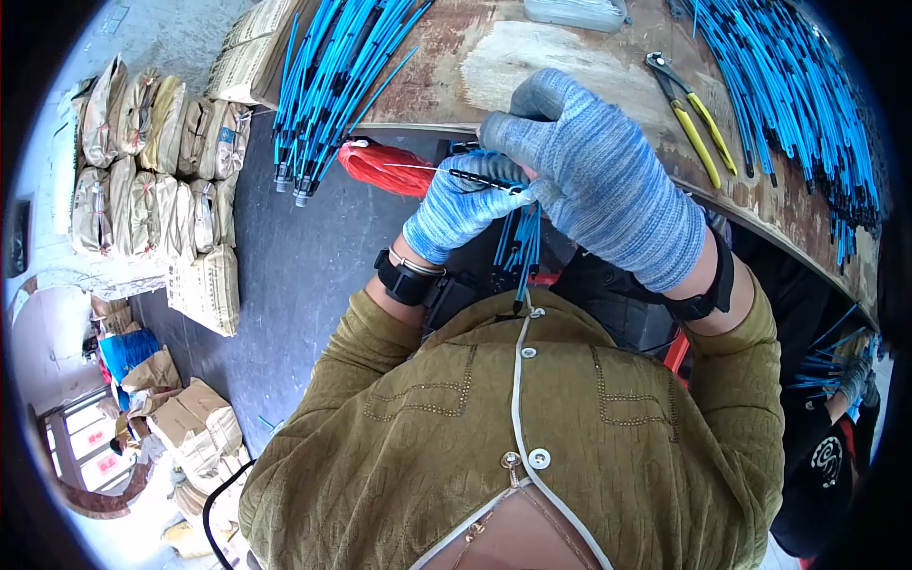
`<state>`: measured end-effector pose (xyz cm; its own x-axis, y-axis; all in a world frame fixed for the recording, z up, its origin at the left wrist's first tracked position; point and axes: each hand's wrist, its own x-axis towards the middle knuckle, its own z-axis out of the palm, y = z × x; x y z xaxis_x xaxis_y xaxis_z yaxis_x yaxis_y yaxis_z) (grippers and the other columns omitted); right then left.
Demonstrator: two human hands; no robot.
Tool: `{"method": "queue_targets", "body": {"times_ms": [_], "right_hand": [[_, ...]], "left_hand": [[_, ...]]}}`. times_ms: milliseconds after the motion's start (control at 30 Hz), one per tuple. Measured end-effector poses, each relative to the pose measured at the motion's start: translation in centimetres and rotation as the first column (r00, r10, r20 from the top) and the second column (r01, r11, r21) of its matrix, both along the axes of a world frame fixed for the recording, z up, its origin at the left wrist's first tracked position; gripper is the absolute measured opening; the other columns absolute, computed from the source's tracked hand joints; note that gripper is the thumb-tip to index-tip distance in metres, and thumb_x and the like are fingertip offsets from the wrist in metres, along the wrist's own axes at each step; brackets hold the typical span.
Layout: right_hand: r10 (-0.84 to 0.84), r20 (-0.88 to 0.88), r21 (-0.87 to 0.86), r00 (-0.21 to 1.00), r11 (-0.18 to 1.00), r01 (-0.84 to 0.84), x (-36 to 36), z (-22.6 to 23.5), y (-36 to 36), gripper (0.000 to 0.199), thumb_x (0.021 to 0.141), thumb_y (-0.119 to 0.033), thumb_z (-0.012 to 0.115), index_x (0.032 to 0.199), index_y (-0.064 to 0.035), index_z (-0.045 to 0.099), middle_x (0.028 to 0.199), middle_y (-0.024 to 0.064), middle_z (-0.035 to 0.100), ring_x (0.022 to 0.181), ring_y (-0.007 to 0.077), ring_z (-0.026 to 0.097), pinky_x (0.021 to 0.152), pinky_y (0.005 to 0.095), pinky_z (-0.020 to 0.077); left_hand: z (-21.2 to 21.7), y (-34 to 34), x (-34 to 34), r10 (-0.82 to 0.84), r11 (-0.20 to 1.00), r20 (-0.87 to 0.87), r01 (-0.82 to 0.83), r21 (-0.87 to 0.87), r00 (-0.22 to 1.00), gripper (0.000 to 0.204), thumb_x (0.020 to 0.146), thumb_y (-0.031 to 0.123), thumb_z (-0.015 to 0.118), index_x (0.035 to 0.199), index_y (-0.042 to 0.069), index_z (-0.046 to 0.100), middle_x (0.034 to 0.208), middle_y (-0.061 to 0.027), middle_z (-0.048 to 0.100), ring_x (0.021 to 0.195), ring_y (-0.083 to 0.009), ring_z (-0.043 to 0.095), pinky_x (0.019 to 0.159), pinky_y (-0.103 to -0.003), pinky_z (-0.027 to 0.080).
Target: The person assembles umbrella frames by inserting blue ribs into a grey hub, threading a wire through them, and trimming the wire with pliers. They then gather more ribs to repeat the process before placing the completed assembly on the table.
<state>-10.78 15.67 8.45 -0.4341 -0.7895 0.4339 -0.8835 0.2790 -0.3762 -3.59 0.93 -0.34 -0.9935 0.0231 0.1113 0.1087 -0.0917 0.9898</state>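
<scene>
My left hand (458, 209), in a blue-and-white knit glove, is closed on a bundle of thin blue rods (521, 249) with black tips, which hang below it. A thin black stick with pale marks (486, 180) lies across its fingers, and a fine pale wire-like end (410, 168) points left. My right hand (603, 176), in the same kind of glove, is bent over the left one with its fingers curled together. Its fingertips meet the stick's right end; what they pinch is hidden. Both hands are in front of the table's near edge.
On the wooden table (437, 71) lie bundles of blue rods (347, 66) at left and more rods (788, 90) at right. Yellow-handled pliers (698, 133) and a clear tray (575, 11) are there too. A red plastic bag (385, 169) hangs by the edge. Wrapped packages (152, 161) are stacked at left; a co-worker's gloved hand (855, 378) is at right.
</scene>
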Motion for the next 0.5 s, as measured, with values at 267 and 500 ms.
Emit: {"method": "queue_targets", "body": {"times_ms": [267,500], "right_hand": [[0.118,0.116,-0.084,0.986,0.99,-0.109,-1.1,-0.3,0.4,0.021,0.078,-0.009,0.057,0.098,-0.0054,0.063,0.092,0.0157,0.055,0.085,0.0291,0.058,0.074,0.0328,0.0481],[0.193,0.196,-0.191,0.961,0.969,-0.156,-1.8,-1.7,0.1,0.021,0.082,-0.011,0.054,0.1,-0.0021,0.061,0.091,0.0148,0.054,0.083,0.0285,0.057,0.074,0.034,0.0459]], "left_hand": [[-0.6,-0.5,0.0,0.032,0.997,0.047,-0.029,-0.067,0.998,0.017,0.072,0.011,0.073,0.086,0.001,0.067,0.078,-0.0035,0.065,0.072,-0.0079,0.058,0.068,-0.023,0.048],[-0.8,-0.8,-0.1,0.047,0.993,0.028,-0.044,-0.114,0.999,0.017,0.073,0.01,0.072,0.086,0.002,0.067,0.081,-0.0035,0.066,0.073,-0.0083,0.058,0.07,-0.023,0.047]]}}
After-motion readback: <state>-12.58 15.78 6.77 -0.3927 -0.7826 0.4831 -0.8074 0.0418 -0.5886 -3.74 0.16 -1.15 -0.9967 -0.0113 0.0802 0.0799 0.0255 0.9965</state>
